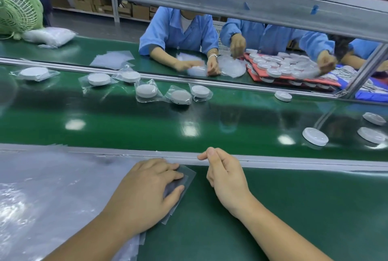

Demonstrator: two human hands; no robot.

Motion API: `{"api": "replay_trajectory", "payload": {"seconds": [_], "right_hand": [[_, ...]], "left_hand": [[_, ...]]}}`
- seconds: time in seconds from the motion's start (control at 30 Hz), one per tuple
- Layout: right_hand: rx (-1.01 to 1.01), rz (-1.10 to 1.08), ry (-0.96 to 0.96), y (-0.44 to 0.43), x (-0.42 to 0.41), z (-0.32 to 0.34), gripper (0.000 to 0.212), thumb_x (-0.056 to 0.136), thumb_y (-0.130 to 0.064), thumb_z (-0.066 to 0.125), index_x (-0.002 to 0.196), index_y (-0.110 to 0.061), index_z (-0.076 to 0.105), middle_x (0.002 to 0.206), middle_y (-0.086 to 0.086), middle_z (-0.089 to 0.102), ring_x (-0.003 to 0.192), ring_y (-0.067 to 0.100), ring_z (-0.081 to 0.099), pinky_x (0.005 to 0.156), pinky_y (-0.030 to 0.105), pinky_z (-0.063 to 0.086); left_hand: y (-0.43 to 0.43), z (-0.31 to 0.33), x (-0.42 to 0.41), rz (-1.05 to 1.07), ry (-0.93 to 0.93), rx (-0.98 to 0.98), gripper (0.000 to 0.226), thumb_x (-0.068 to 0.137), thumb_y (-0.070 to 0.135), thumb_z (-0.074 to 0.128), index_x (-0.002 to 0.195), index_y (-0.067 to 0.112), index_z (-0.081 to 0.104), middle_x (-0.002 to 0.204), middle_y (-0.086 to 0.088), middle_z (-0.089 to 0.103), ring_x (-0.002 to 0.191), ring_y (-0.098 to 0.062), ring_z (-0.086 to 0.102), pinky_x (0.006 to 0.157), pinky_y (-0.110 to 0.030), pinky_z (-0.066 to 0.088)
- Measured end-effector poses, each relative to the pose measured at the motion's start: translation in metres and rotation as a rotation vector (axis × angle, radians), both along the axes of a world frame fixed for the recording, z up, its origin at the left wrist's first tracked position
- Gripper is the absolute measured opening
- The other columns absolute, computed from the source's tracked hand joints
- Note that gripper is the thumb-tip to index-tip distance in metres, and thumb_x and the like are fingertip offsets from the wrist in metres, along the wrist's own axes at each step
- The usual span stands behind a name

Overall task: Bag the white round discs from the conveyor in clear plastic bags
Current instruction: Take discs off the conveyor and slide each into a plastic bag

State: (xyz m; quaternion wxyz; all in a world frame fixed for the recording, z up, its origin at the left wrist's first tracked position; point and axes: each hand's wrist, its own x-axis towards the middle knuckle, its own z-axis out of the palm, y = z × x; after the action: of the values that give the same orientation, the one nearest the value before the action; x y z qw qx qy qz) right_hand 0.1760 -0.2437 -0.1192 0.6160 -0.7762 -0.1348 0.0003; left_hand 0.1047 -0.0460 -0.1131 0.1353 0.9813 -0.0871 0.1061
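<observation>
Well, head cam: left hand (147, 193) lies flat, fingers pressing the bag stack (189, 173); right hand (225, 178) loosely curled, empty. Nearest bare disc (315, 136) sits on belt (147, 128), well to the right. Prob. light, rigid, smooth: take by rim. Bags thin, slippery.

The left forearm (88, 237) and right forearm (275, 233) are bare and reach in from the lower edge, angled toward each other. The left hand (147, 193) lies palm down, its fingers straight and slightly spread. The right hand (225, 178) stands on its edge with the fingers curled. Its thumb and forefinger tips are pressed together, and whether they pinch anything thin is unclear.
</observation>
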Motion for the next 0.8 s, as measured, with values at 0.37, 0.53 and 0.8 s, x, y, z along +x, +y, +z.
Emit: {"api": "replay_trajectory", "payload": {"seconds": [0.37, 0.53, 0.8], "right_hand": [[-0.006, -0.004, 0.001, -0.001, 0.0, 0.001, 0.049, 0.092, -0.068, 0.04, 0.071, -0.028, 0.058, 0.045, -0.013, 0.036, 0.044, 0.009, 0.03, 0.053, 0.03, 0.029], [-0.035, -0.031, 0.001, -0.003, -0.003, 0.008, 0.042, 0.089, -0.07, 0.044, 0.077, -0.033, 0.06, 0.053, -0.009, 0.038, 0.052, 0.013, 0.034, 0.05, 0.023, 0.031], [0.037, 0.005, 0.026, -0.001, -0.003, 0.007, 0.04, 0.1, -0.05, 0.038, 0.075, -0.026, 0.058, 0.046, -0.003, 0.034, 0.045, 0.021, 0.035, 0.049, 0.037, 0.033]], "left_hand": [[0.004, -0.005, 0.001, -0.015, 0.004, -0.044, 0.047, 0.092, 0.066, 0.037, 0.122, 0.045, 0.067, 0.131, 0.031, 0.056, 0.125, 0.0, 0.046, 0.108, -0.026, 0.034], [0.004, -0.004, 0.001, -0.022, 0.012, -0.063, 0.047, 0.092, 0.066, 0.036, 0.122, 0.045, 0.066, 0.132, 0.032, 0.055, 0.125, 0.002, 0.044, 0.109, -0.026, 0.033], [0.004, -0.004, 0.0, -0.024, 0.016, -0.091, 0.049, 0.091, 0.068, 0.035, 0.123, 0.046, 0.065, 0.132, 0.033, 0.053, 0.127, 0.001, 0.043, 0.11, -0.026, 0.03]]}}
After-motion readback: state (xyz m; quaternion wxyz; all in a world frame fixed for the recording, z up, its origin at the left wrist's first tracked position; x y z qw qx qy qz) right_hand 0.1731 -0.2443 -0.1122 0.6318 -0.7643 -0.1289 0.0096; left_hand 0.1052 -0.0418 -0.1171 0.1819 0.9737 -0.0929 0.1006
